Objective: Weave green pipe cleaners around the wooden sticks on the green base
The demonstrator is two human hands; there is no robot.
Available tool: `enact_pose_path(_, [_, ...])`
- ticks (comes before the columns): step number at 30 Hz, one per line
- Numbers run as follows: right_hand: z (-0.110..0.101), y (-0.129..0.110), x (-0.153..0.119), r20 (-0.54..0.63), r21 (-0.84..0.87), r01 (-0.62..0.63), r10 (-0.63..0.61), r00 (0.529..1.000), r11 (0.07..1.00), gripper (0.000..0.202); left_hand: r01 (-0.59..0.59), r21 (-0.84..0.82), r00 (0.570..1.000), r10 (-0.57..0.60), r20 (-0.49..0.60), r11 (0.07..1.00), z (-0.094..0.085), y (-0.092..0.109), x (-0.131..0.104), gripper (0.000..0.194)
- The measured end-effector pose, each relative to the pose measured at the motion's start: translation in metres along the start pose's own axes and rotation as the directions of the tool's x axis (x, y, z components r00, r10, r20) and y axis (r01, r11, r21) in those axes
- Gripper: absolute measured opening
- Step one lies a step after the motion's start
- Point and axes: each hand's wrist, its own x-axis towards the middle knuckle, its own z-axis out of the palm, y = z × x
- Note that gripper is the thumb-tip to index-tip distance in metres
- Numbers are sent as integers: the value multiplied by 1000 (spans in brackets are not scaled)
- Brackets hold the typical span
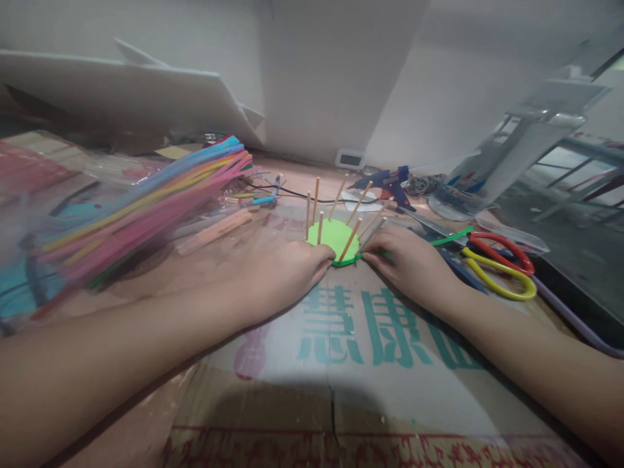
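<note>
A bright green disc (336, 235) lies on the cardboard, with several thin wooden sticks (350, 242) standing around its edge, some leaning outward. A darker green pipe cleaner (451, 236) runs along the disc's near rim, passes behind my right hand and sticks out beyond it. My left hand (295, 266) pinches the disc's near-left rim between thumb and finger. On the other side, my right hand (407, 255) has its fingers closed on the pipe cleaner at the near-right rim. The fingertips of both hands are partly hidden.
Colourful pipe cleaners (160, 214) lie bundled at left. A blue glue gun (390, 185) and a small display (350, 159) are behind the disc. At right are scissors (504, 260) with red and yellow handles, a clear container (455, 195) and a dark tray (580, 305).
</note>
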Motion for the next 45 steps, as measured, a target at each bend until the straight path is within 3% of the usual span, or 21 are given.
enact_pose_path(7, [-2,-3,-3,4,47,25,-25,1000,999,9,35,58,998,-32,-57,998,-8,-10,-18,24])
enact_pose_path(12, [-2,-2,-3,6,54,15,-15,1000,998,9,108,105,991,-99,-89,989,-7,-20,-15,26])
enact_pose_path(19, [-2,-6,-4,-7,75,-33,33,999,997,17,85,-114,989,-98,-113,990,0,-24,-8,27])
enact_pose_path(25, [-1,-9,-2,-49,136,-17,24,999,991,22,67,-177,992,-85,-97,982,0,-25,-5,26])
enact_pose_path(34, [-7,-20,-2,14,269,-119,120,993,956,11,48,-140,994,-62,-95,989,2,-29,-4,27])
enact_pose_path(39, [-9,-26,-8,-14,209,-151,157,987,966,11,141,-20,984,-142,-104,990,-2,-21,-9,26])
enact_pose_path(45, [-13,-24,-10,52,169,-96,88,995,981,10,-45,-83,998,41,-50,996,-3,-6,-16,29])
